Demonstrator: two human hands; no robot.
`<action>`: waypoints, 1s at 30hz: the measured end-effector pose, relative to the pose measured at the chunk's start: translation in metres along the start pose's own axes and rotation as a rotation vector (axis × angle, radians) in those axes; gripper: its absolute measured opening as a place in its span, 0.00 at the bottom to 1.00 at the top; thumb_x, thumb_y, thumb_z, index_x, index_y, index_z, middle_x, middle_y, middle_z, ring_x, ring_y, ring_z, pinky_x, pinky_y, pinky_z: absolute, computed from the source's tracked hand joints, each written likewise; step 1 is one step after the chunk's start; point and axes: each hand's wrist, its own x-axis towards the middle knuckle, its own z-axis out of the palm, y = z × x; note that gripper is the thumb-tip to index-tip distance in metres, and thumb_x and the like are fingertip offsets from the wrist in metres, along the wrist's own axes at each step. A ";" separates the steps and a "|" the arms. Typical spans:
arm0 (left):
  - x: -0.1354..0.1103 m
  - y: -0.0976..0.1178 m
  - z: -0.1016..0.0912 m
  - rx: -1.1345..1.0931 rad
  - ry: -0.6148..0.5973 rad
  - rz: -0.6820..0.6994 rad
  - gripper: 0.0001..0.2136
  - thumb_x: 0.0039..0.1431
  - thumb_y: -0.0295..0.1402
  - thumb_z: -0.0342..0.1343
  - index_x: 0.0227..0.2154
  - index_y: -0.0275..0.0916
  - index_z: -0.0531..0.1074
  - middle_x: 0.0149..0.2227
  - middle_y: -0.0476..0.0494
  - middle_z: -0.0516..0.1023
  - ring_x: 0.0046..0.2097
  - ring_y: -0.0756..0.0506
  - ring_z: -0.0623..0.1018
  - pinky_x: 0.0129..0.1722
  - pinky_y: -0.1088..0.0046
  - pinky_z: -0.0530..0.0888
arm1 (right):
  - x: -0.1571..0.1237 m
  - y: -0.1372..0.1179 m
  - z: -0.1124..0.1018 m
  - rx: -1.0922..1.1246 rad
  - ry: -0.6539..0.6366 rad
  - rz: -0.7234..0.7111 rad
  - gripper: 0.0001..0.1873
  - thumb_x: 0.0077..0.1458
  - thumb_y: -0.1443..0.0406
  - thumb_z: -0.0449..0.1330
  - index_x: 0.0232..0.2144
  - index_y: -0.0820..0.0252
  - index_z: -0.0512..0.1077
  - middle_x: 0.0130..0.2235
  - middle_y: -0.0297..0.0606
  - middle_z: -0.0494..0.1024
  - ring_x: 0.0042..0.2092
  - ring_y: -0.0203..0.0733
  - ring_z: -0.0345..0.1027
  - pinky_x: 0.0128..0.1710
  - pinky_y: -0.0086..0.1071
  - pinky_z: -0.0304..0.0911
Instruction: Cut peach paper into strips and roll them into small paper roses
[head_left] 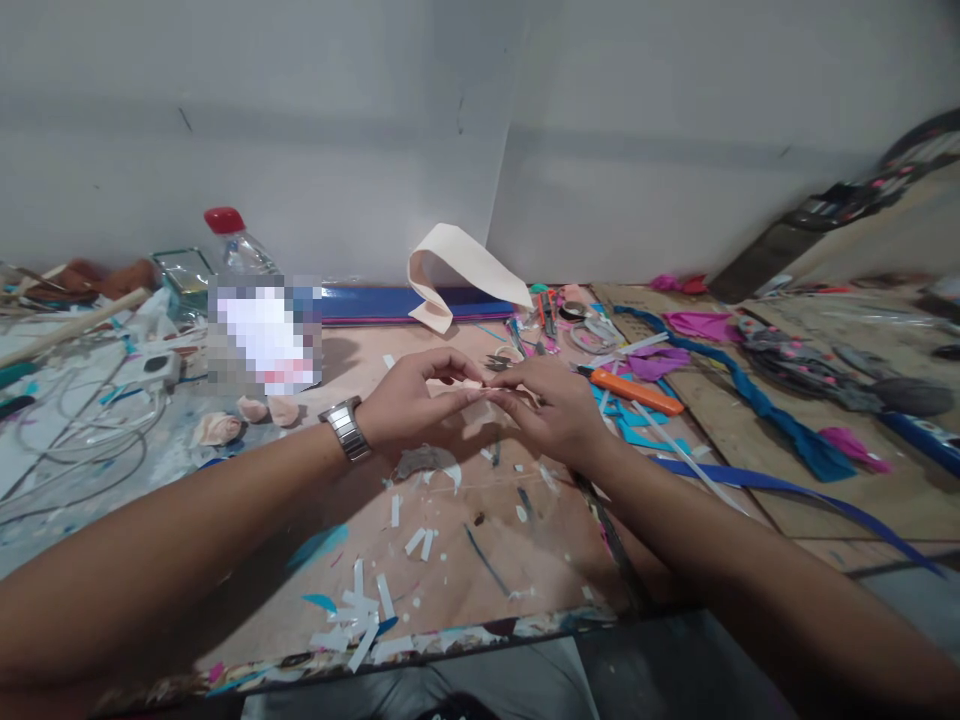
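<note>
My left hand [416, 398], with a metal watch [348, 428] on its wrist, pinches a small pale pink piece [475, 387] between thumb and fingers. From the other side my right hand [553, 408] pinches the same piece, and the fingertips of both hands nearly meet over the table. Its material is too small to make out, and the fingers cover most of it. Just behind the hands lie dark scissor-like tips [496, 361]. An orange utility knife [637, 391] rests right of my right hand. Peach rolled rosettes [219, 429] sit left of my left wrist.
White paper strips [360, 610] litter the table's front. A curled cream strip [472, 258] stands near the wall. On the left are a red-capped bottle [244, 240] and white cables [105, 430]. Blue ribbon [750, 475] and a teal fabric strip [757, 400] lie to the right.
</note>
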 end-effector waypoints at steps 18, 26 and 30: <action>-0.002 -0.005 0.005 -0.363 -0.185 -0.061 0.27 0.65 0.40 0.61 0.62 0.39 0.58 0.50 0.33 0.80 0.51 0.42 0.82 0.47 0.69 0.75 | 0.001 -0.003 0.001 0.067 -0.088 -0.009 0.10 0.66 0.61 0.60 0.48 0.56 0.77 0.40 0.40 0.83 0.41 0.44 0.75 0.41 0.37 0.66; -0.003 -0.002 0.003 -0.315 -0.170 -0.132 0.34 0.66 0.38 0.60 0.68 0.41 0.48 0.42 0.41 0.79 0.38 0.49 0.79 0.38 0.73 0.71 | 0.001 -0.003 0.000 0.086 -0.064 0.003 0.07 0.65 0.60 0.61 0.36 0.57 0.73 0.33 0.39 0.80 0.36 0.43 0.72 0.38 0.37 0.65; -0.003 -0.003 0.003 -0.322 -0.188 -0.117 0.35 0.66 0.38 0.59 0.70 0.44 0.46 0.46 0.38 0.79 0.43 0.46 0.80 0.40 0.71 0.72 | 0.002 -0.001 -0.002 0.065 -0.079 0.006 0.07 0.64 0.61 0.63 0.35 0.57 0.74 0.33 0.38 0.80 0.37 0.44 0.72 0.39 0.37 0.64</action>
